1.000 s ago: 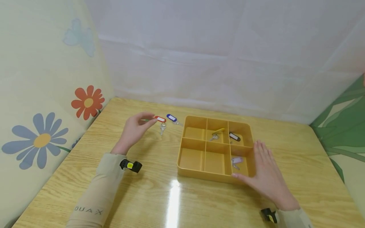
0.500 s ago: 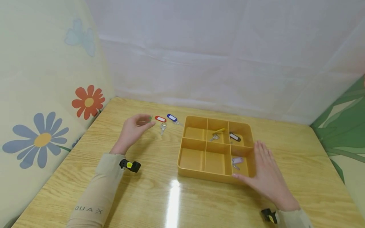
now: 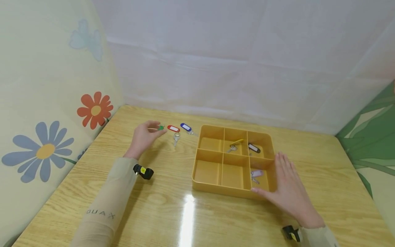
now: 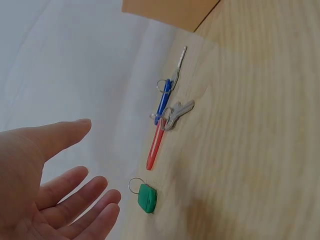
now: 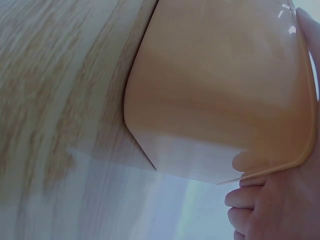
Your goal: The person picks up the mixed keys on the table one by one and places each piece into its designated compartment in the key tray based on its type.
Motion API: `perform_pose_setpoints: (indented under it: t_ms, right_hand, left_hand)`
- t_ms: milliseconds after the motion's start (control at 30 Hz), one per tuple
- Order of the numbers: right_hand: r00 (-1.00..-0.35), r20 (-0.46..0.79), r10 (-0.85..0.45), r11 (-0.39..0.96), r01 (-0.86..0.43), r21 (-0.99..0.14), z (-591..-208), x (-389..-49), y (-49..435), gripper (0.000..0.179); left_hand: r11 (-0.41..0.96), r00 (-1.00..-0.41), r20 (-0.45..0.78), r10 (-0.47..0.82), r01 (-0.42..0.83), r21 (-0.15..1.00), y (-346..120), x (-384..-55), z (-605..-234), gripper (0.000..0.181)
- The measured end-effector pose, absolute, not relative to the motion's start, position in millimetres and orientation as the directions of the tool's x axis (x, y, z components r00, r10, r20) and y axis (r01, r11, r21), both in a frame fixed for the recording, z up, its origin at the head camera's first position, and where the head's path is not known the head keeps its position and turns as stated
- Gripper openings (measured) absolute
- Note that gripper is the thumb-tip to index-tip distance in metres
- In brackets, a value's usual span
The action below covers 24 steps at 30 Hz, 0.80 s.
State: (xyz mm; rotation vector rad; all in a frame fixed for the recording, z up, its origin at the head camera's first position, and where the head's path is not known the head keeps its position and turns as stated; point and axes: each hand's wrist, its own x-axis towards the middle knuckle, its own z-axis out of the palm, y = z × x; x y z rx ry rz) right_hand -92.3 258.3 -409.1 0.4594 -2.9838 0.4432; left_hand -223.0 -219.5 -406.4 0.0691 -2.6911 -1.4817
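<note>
Beside the green tag [image 4: 147, 198], left hand [image 3: 142, 137], fingers relaxed (red tag [image 3: 173, 128], blue tag [image 3: 186, 127] toward the tray [image 3: 222, 189]).

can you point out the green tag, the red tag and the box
green tag [image 4: 147, 198], left wrist view, middle of its body
red tag [image 3: 174, 129], head view, its white face
box [image 3: 222, 189], head view, outside of its near wall
</note>
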Motion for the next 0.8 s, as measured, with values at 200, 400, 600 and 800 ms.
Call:
perform_pose_setpoints:
  t_ms: [200, 400, 600, 800]
  right_hand:
    - [-0.949, 0.140, -0.283, 0.911, -0.311, -0.269, -410, -92, 258, 0.127]
    - [-0.951, 0.135, -0.280, 0.913, -0.307, -0.268, -409, -92, 258, 0.127]
    - [-0.951, 0.135, -0.279, 0.914, -0.306, -0.268, -409, -92, 258, 0.127]
    - [-0.954, 0.130, -0.271, 0.917, -0.297, -0.268, -409, -92, 257, 0.127]
  left_hand:
    - [0.548, -0.997, 0.039, -0.073, -0.008, 0.836, -224, -238, -403, 0.057]
    - [0.561, -0.995, 0.057, -0.083, 0.000, 0.828, -224, -247, -397, 0.058]
    - [0.577, -0.994, 0.054, -0.097, -0.012, 0.817, -223, -254, -394, 0.058]
    - [0.592, -0.994, 0.034, -0.102, -0.033, 0.805, -223, -260, -402, 0.058]
